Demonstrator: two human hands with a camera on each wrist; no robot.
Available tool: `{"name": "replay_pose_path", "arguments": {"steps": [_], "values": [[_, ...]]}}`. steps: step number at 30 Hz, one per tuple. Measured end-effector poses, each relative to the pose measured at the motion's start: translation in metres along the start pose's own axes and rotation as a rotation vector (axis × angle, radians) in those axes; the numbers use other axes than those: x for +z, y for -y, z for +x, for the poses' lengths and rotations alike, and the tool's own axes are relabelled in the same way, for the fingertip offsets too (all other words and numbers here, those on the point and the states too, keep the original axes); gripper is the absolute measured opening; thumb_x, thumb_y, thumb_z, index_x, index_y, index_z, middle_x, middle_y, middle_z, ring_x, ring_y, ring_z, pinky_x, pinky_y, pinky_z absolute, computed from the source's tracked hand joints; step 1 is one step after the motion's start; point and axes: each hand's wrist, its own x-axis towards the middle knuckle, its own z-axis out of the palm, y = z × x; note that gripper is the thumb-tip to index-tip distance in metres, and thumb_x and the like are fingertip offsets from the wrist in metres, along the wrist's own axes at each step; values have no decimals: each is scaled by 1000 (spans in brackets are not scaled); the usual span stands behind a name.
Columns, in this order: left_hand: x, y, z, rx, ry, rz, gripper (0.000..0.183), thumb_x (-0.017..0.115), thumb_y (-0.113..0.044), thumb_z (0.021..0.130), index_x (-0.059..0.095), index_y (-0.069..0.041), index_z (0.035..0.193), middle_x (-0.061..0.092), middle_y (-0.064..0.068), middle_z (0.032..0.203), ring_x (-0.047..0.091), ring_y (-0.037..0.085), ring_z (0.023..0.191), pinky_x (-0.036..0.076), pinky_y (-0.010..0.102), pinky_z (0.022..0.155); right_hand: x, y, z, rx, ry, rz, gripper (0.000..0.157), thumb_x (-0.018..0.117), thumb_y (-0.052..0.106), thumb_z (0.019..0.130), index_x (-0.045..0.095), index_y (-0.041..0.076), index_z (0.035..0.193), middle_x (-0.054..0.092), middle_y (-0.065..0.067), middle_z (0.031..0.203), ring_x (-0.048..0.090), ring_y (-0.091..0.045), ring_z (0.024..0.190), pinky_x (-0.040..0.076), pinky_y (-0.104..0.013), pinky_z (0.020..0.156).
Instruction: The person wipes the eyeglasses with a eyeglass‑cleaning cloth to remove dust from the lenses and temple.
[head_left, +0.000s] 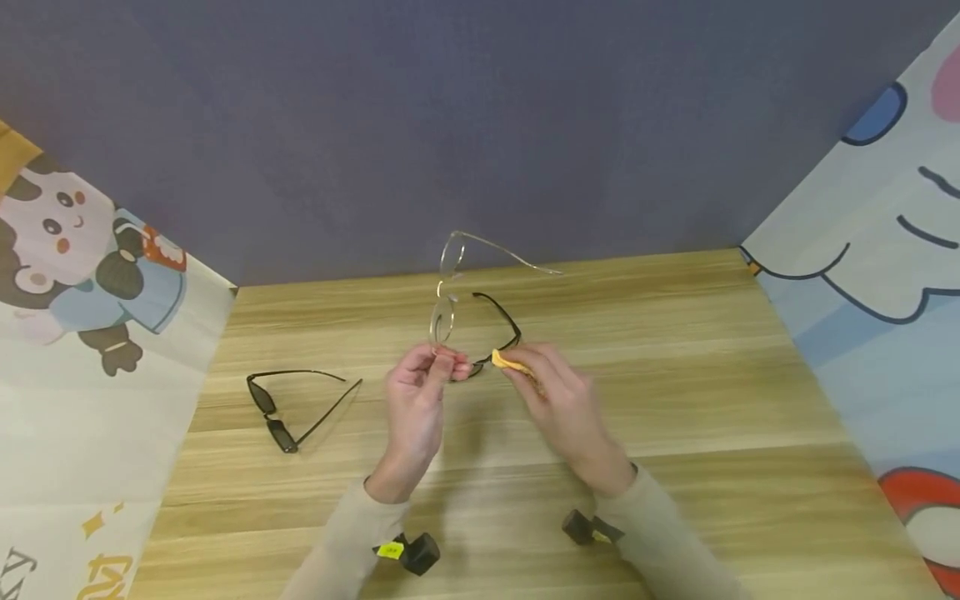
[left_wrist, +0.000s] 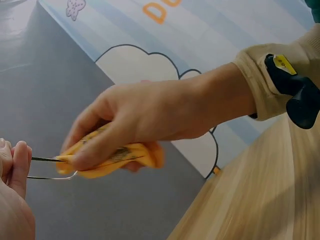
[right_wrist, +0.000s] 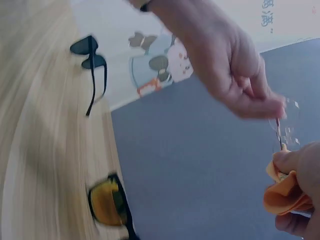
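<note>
My left hand (head_left: 416,408) holds up a pair of thin gold-rimmed eyeglasses (head_left: 441,289), pinching them near one hinge between thumb and fingers. Their clear round lenses stand on edge, and one temple reaches out to the right. A folded orange-yellow cloth (left_wrist: 102,169) with dark print is pinched in my right hand (head_left: 558,404). In the left wrist view, a slim metal temple runs from the left fingers into the cloth, which covers its end. Below and behind both hands, black-framed glasses with yellow lenses (right_wrist: 106,202) lie on the table, partly hidden in the head view.
Black sunglasses (head_left: 282,435) lie with temples unfolded at the left of the wood-grain table (head_left: 675,375). A dark grey panel (head_left: 480,125) rises at the table's back edge. Cartoon-printed panels (head_left: 45,400) flank both sides.
</note>
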Motion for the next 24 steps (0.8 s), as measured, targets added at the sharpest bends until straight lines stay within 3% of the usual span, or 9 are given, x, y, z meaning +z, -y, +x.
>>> {"name": "replay_pose_path", "arguments": {"steps": [4, 6, 10, 14, 18, 24], "values": [[4, 4, -2, -4, 35, -15, 34, 55, 11, 98, 73, -17, 93, 75, -3, 90, 72, 6, 80, 63, 20, 79, 7, 11, 5, 38, -7, 135, 21, 75, 3, 91, 70, -3, 110, 73, -15, 103, 74, -28, 90, 62, -25, 88], [5, 4, -3, -1, 46, -24, 32, 56, 10, 99, 73, -17, 94, 75, -4, 91, 71, 5, 81, 63, 20, 79, 9, 13, 7, 38, -12, 144, 25, 77, -3, 86, 69, -4, 109, 72, -15, 103, 74, -28, 90, 62, -24, 89], [5, 4, -1, 9, 48, -56, 26, 58, 5, 100, 73, -16, 94, 75, -3, 92, 71, 5, 81, 62, 19, 79, 8, 13, 9, 17, -5, 86, 27, 78, -6, 83, 69, -4, 109, 72, -15, 102, 75, -26, 85, 63, -22, 80], [0, 1, 1, 11, 32, -90, 15, 64, -3, 100, 72, -14, 93, 75, -2, 90, 72, 6, 79, 63, 19, 78, 2, 8, 8, -6, 25, -16, 17, 73, 7, 95, 70, -1, 109, 73, -11, 99, 75, -22, 79, 64, -23, 68], [-3, 0, 1, 10, 38, -101, 11, 67, -6, 100, 72, -14, 93, 75, -2, 90, 72, 6, 79, 63, 20, 78, -4, 2, 5, -27, 52, -98, 25, 60, 24, 105, 71, 3, 110, 74, -7, 100, 74, -18, 74, 62, -23, 59], [-7, -2, 2, 33, 45, -132, 10, 67, -16, 101, 73, -14, 93, 76, -1, 90, 72, 6, 80, 62, 19, 77, -10, -5, 2, -65, 80, -200, 18, 67, 18, 100, 71, 5, 112, 74, -5, 102, 70, -16, 63, 56, -23, 48]]}}
